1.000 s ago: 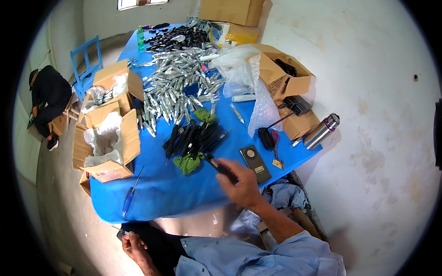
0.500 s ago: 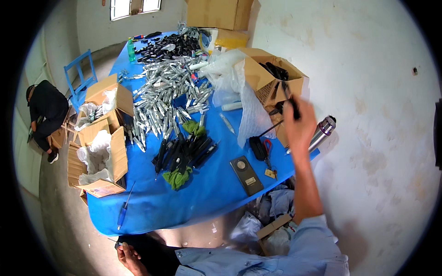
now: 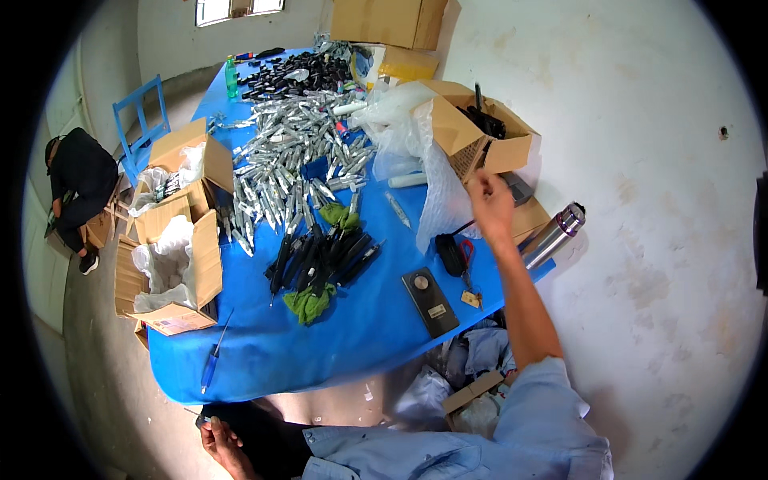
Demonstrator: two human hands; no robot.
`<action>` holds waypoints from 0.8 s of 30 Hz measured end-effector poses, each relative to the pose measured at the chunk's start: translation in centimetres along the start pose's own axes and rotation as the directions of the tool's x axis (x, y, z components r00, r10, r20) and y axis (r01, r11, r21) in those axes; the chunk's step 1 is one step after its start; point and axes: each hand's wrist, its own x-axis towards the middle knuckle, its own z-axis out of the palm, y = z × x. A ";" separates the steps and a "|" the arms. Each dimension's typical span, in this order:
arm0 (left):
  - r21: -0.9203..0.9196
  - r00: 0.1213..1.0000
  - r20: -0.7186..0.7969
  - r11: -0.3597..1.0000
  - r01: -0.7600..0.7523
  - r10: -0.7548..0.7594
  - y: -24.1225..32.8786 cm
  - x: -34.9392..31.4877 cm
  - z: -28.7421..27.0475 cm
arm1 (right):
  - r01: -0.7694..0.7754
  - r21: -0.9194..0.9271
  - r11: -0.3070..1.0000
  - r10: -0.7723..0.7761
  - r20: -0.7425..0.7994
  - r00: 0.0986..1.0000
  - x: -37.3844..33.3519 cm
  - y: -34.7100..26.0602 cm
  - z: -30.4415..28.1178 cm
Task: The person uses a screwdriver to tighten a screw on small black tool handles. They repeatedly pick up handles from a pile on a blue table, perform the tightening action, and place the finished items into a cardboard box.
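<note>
My right hand point(image 3: 490, 206) is beside the near side of an open cardboard box point(image 3: 512, 154), its fingers loosely bent and nothing visible in them. Black pen-shaped tools point(image 3: 484, 120) stick up out of that box. A dark grey device point(image 3: 518, 189) sits just beyond the hand. Low at the left, my left hand point(image 3: 224, 446) is closed around a small screwdriver point(image 3: 203, 421), its thin shaft pointing out to the left; the fingers hide most of the handle. A pile of black tools point(image 3: 316, 260) with green cloths point(image 3: 310, 304) lies mid-table.
Many silver pen-shaped parts point(image 3: 292, 152) cover the blue table point(image 3: 264, 352). Two open cartons point(image 3: 204, 268) stand on the left. A blue screwdriver point(image 3: 210, 368), a flat dark box point(image 3: 430, 302), red-handled scissors point(image 3: 467, 252) and a steel flask point(image 3: 556, 234) lie nearer. Another person point(image 3: 84, 188) sits far left.
My right hand has let go of a black tool, which now stands in the cardboard box, and has drawn back slightly left and down. The left hand has hardly moved.
</note>
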 end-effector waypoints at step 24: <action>0.026 0.986 -0.142 0.996 0.088 -0.084 1.6 -1.6 0.8 | -0.151 0.414 0.898 -0.186 0.666 0.722 -27.5 -17.1 7.5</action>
